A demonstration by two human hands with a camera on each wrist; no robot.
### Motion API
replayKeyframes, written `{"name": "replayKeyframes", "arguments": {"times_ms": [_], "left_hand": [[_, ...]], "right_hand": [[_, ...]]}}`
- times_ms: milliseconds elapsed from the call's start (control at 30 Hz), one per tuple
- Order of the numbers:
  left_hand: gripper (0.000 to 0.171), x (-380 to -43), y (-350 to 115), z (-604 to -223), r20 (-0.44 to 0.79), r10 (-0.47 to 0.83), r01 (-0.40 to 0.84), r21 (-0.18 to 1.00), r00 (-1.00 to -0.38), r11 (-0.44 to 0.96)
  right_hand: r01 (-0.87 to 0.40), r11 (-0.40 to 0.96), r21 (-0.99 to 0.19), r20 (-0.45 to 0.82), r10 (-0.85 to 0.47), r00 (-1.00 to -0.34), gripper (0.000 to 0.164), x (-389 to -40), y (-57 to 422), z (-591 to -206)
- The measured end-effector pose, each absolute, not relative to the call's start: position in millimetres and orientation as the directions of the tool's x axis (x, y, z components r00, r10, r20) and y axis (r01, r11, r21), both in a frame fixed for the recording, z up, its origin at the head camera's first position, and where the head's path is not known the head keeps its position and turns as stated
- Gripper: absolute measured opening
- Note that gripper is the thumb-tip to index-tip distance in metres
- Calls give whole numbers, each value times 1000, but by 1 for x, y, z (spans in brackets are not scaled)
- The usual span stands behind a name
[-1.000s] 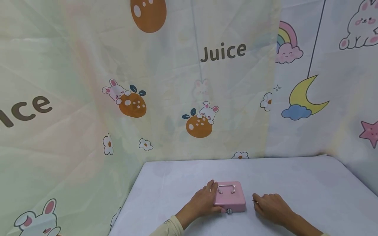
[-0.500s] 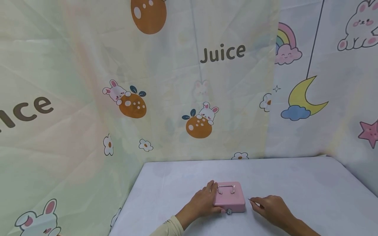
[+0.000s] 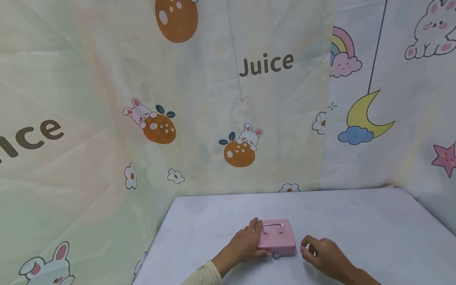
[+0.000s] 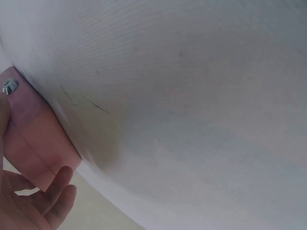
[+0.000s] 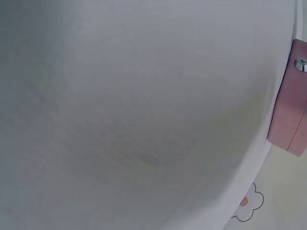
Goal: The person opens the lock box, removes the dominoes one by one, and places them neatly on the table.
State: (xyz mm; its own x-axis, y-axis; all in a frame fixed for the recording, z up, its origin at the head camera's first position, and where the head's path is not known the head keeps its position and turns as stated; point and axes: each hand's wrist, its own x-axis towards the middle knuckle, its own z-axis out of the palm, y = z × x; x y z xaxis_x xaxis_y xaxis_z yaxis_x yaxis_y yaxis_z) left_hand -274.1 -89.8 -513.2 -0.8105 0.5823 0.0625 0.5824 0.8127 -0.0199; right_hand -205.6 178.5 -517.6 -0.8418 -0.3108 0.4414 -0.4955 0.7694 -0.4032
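Observation:
A pink metal cash box (image 3: pixel 278 238) with a wire handle (image 3: pixel 273 228) on its lid and a round silver lock (image 3: pixel 276 255) on its front lies on the table. My left hand (image 3: pixel 246 242) grips its left side, thumb at the front and fingers toward the back edge. In the left wrist view, the fingers (image 4: pixel 56 196) curl by the box's far end. To the right of the box, apart from it, is my right hand (image 3: pixel 322 253), thumb and index finger pinched together. The small thin key-like piece between them is nearly hidden now. The right wrist view shows the lock's keyhole (image 5: pixel 301 62).
A white cloth-covered table (image 3: pixel 374 225) spreads around the box. Behind it hangs a printed curtain (image 3: pixel 199 118) with rabbits, fruit and flowers, which also closes off the left and right sides.
The thin piece stuck out from my right fingertips half a second ago and is now mostly hidden as the fingers turned. My left hand and the box have stayed in place.

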Motion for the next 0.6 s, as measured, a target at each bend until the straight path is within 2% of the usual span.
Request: {"name": "replayKeyframes", "arguments": {"times_ms": [100, 300, 600], "left_hand": [[101, -275, -89, -514, 57, 581, 581, -16, -812, 813], [101, -276, -89, -516, 57, 583, 583, -21, -811, 812], [101, -276, -89, -516, 42, 576, 576, -13, -816, 817]], "right_hand": [[-482, 756, -442, 386, -325, -863, 9, -204, 179, -518], [-501, 717, -485, 377, -345, -860, 11, -204, 178, -519], [-427, 684, -591, 253, -346, -904, 7, -205, 178, -523]]}}
